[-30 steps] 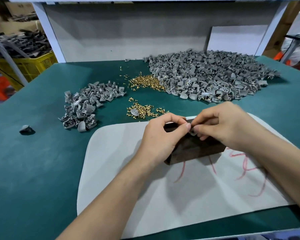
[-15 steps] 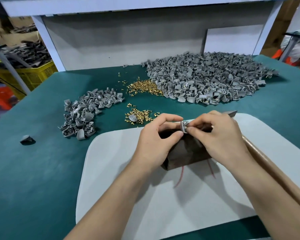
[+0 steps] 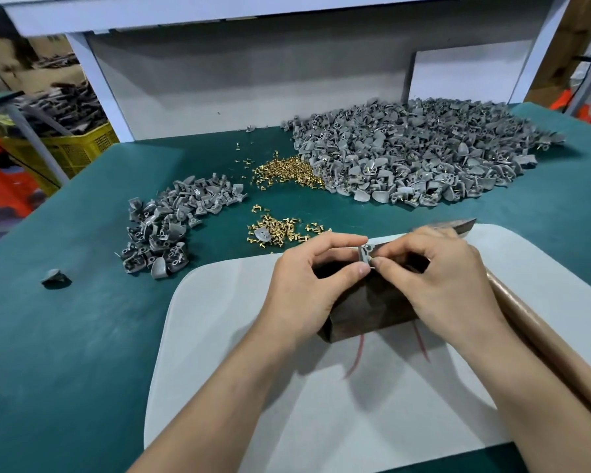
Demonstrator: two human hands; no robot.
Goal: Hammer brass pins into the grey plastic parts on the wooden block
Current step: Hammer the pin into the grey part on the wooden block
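**Grey part lifted clear of the block since a second ago**

Both hands have risen from the top of the wooden block [image 3: 365,315] since a second ago, bringing a grey plastic part [image 3: 366,253] up between their fingertips; over the last half second they have barely shifted. The left hand [image 3: 307,285] pinches the part's left side between thumb and forefinger, its other fingers curled over the block's near end. The right hand [image 3: 447,285] pinches at the part's lower right corner with thumb and forefinger; whether a pin sits between them is too small to tell. The part is held just above the block, which stands on a white mat [image 3: 219,336] on the green bench [image 3: 82,336].

A hammer [image 3: 543,336] lies under the right hand and forearm, its dark head poking out beyond the knuckles; whether the hand grips it cannot be told. Farther back lie a large heap of grey parts [image 3: 423,158], a smaller heap [image 3: 171,227] to the left, and two scatters of brass pins [image 3: 280,230] between them. One lone grey piece [image 3: 55,278] sits well apart at the left.
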